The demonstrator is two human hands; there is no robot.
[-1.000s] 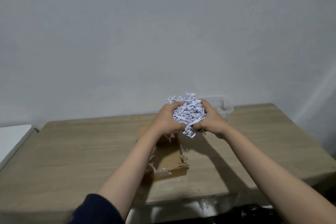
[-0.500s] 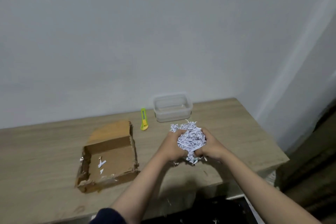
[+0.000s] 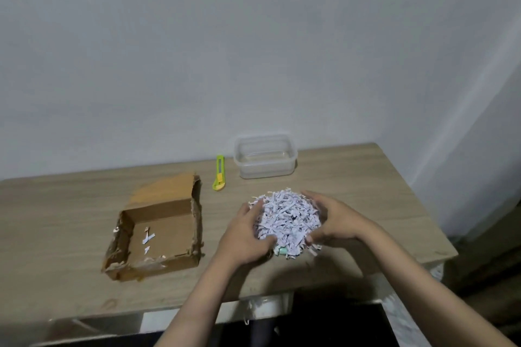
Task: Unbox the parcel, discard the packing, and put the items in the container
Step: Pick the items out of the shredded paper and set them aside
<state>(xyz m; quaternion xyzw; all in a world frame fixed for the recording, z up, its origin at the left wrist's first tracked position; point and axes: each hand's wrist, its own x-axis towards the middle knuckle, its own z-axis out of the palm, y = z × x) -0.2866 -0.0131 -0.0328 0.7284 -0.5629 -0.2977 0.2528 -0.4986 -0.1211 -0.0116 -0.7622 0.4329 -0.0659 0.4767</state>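
Leftmost on the pale wood-grain bench (image 3: 352, 177) lies the torn, open brown cardboard box (image 3: 158, 231) holding a few paper scraps, then a yellow-green utility knife (image 3: 219, 173) and an empty clear plastic container (image 3: 265, 155) near the plain grey wall (image 3: 225, 51). Nearer the front edge, the left hand (image 3: 244, 236) and right hand (image 3: 335, 220) cup a mound of white shredded paper packing (image 3: 286, 220) between them, each grip curled around it. A small green item (image 3: 282, 250) peeks from beneath the mound.
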